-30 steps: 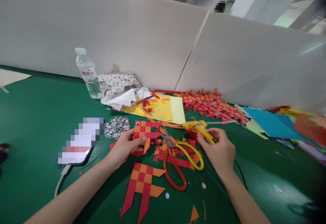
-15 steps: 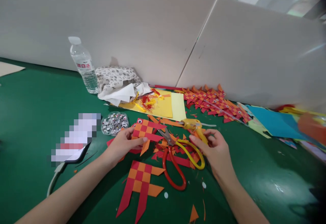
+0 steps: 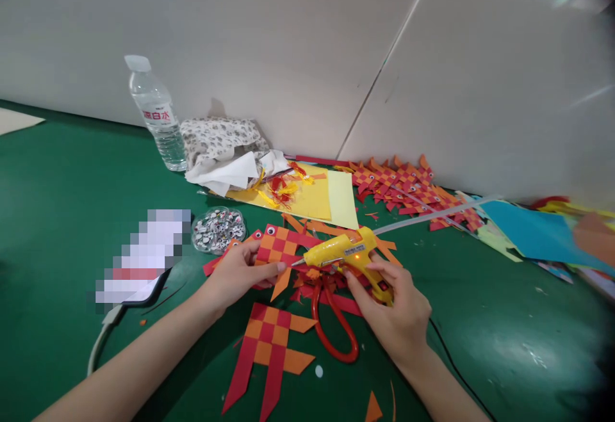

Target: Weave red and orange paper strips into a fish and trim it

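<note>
My left hand (image 3: 239, 274) pinches a woven red and orange paper fish (image 3: 280, 246) with a googly eye, holding it down on the green table (image 3: 67, 217). My right hand (image 3: 394, 310) grips a yellow glue gun (image 3: 343, 252) by its handle, its nozzle pointing left at the fish's tail end. Red and yellow scissors (image 3: 334, 319) lie under the gun among paper scraps. A second woven fish (image 3: 269, 348) lies nearer to me, between my arms.
A dish of googly eyes (image 3: 218, 228) and a phone (image 3: 139, 259) sit to the left. A water bottle (image 3: 156, 114), a patterned cloth (image 3: 216, 143), yellow sheets (image 3: 321, 198), a row of finished fish (image 3: 413, 185) and blue paper (image 3: 538, 233) lie along the white partition (image 3: 288, 57).
My right hand has picked the glue gun up from the table and swung its nozzle left to the fish. The left hand kept its hold on the fish.
</note>
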A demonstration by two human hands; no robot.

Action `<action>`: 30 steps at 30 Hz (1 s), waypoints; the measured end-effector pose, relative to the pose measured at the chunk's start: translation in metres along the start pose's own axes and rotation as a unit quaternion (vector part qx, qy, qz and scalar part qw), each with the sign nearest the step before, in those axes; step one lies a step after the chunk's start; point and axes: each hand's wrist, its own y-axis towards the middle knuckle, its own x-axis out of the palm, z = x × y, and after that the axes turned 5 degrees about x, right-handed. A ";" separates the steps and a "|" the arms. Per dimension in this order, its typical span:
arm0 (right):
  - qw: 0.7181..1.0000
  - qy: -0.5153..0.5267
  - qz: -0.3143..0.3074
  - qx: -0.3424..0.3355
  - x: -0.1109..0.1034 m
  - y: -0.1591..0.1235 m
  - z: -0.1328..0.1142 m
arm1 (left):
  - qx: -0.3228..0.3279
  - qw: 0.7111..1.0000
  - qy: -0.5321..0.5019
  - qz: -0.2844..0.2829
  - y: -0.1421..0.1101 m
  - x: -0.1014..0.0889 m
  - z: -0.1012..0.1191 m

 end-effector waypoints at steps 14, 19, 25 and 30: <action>1.000 -0.016 -0.001 -0.012 0.002 -0.001 0.002 | -0.004 1.000 -0.030 0.007 0.001 0.000 0.000; 1.000 -0.014 -0.007 -0.013 0.002 -0.001 0.002 | -0.009 0.999 -0.033 0.005 0.001 0.000 0.001; 1.000 -0.021 -0.004 -0.006 0.002 -0.002 0.002 | -0.012 0.999 -0.030 0.002 0.001 0.000 0.000; 1.000 -0.021 -0.009 0.002 0.001 -0.002 0.003 | -0.003 1.000 -0.023 -0.006 0.001 -0.001 0.000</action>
